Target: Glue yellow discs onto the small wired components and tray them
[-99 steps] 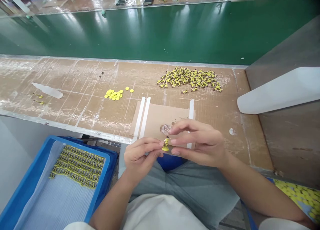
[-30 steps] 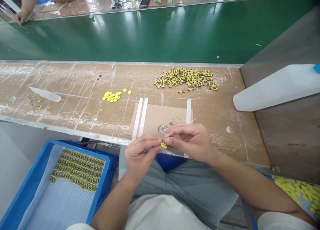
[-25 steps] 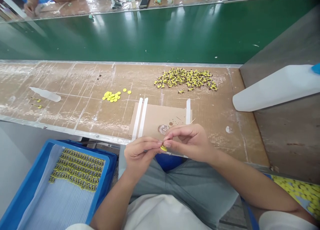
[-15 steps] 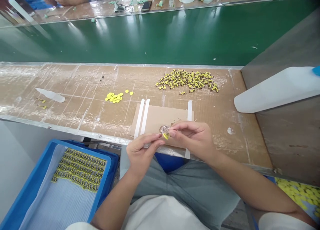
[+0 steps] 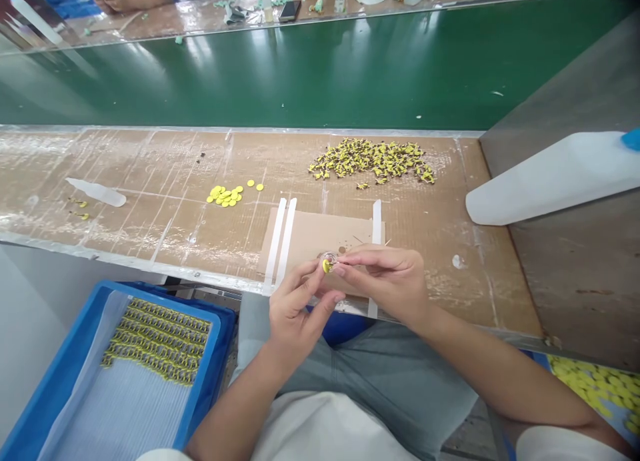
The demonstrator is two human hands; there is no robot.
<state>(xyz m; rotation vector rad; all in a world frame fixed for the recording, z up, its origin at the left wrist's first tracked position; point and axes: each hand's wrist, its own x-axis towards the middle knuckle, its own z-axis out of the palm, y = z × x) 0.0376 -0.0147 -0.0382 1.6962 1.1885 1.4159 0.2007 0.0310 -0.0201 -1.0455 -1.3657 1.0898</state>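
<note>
Head view: right hand pinches a small yellow piece just above the glue dish, left hand loosely open beside it.

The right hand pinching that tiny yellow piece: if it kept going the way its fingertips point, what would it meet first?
Probably the left hand: the right hand points leftward, and the yellow piece it pinches nearly touches the left fingertips. Depth is unclear.
</note>
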